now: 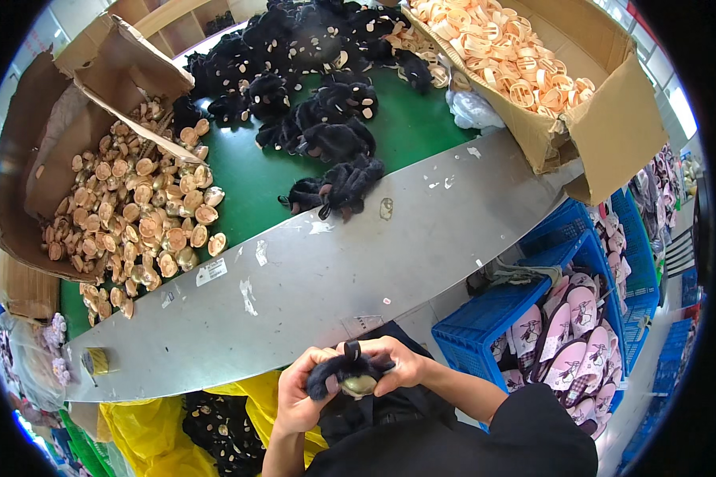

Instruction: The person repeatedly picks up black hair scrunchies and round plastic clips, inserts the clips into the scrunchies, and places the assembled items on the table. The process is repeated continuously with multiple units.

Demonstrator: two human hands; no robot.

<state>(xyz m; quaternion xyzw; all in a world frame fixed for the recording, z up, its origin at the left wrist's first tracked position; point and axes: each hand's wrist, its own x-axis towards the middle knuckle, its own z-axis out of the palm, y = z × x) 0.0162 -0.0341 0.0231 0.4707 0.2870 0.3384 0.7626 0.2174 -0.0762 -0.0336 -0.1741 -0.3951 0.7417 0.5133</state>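
Note:
Both my hands hold one small black plush paw (348,370) close to my body, below the metal table edge. My left hand (298,397) grips its left side; my right hand (402,364) wraps its right side and top. A round beige piece (359,385) shows at the underside of the plush between my fingers. A heap of the same black plush paws (310,71) lies on the green table top (247,171), with one pair (336,188) at the front of it.
An open cardboard box (24,143) spills beige round pieces (139,222) at the left. Another carton (612,119) at the right holds pale rings (501,48). A grey metal strip (334,270) fronts the table. Blue crates (493,318) with pink slippers (573,342) stand right; yellow bags (143,429) lower left.

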